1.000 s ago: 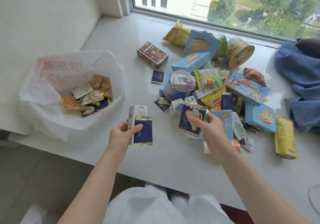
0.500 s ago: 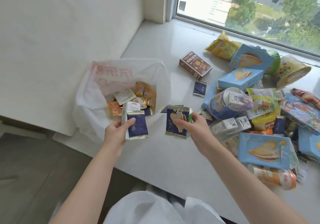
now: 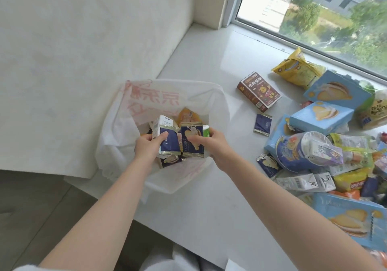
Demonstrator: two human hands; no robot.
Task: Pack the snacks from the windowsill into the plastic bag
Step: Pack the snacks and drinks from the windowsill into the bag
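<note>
- The white plastic bag point(image 3: 117, 136) with red print stands open on the windowsill point(image 3: 209, 65), against the left wall; snack packets lie inside it.
- The left hand point(image 3: 146, 148) is over the bag's mouth, thumb and fingers clamped on a navy packet point(image 3: 170, 142) and a small white carton point(image 3: 161, 125) behind it.
- The right hand point(image 3: 211, 142), just beside it, pinches a navy biscuit packet point(image 3: 191, 142) and something green-topped point(image 3: 205, 129).
- A brown box point(image 3: 259, 91) and a lone navy sachet point(image 3: 262, 124) lie apart from the bag.
- Far right, the remaining snacks point(image 3: 320, 149) are heaped: blue biscuit boxes point(image 3: 321, 116), a yellow bag point(image 3: 297, 69), cartons.
</note>
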